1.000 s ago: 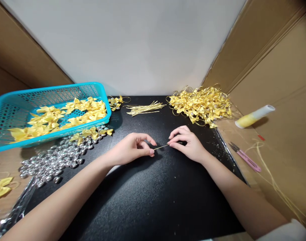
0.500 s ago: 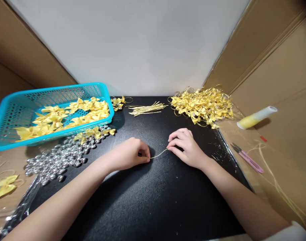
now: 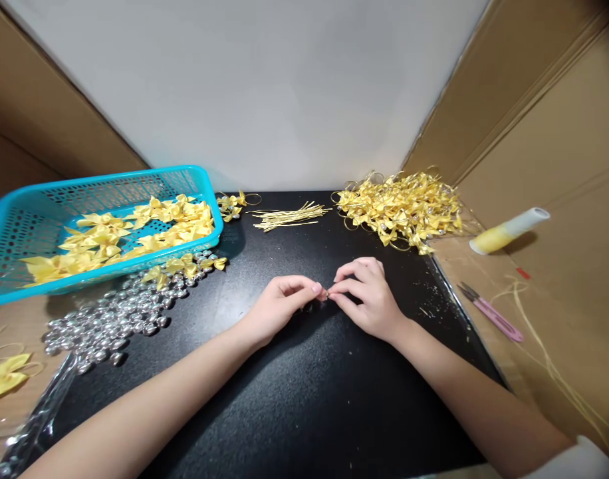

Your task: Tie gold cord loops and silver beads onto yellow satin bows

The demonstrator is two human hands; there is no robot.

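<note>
Over the middle of the black work surface (image 3: 264, 412), my left hand (image 3: 279, 306) and my right hand (image 3: 367, 299) meet at the fingertips. Both are closed in a pinch on a thin yellow cord (image 3: 327, 294), of which only a tiny bit shows between the fingers; the rest is hidden. Beyond my hands lies a bundle of cut yellow cords (image 3: 289, 215). Silver beads (image 3: 112, 316) are heaped left of my left hand, with several yellow bows (image 3: 187, 266) on their far edge.
A turquoise basket (image 3: 105, 267) with yellow bows stands at the back left. Finished-looking bows with loops (image 3: 399, 209) are piled at the back right. Pink-handled snips (image 3: 491, 313), a yellow-and-white tube (image 3: 508, 231) and long loose cords (image 3: 548, 359) lie at right. Cardboard walls (image 3: 548, 126) flank the surface.
My left hand has moved right and slightly away from me, its fingertips now at those of my right hand. The cord that spanned the gap is mostly hidden. My right hand has barely moved.
</note>
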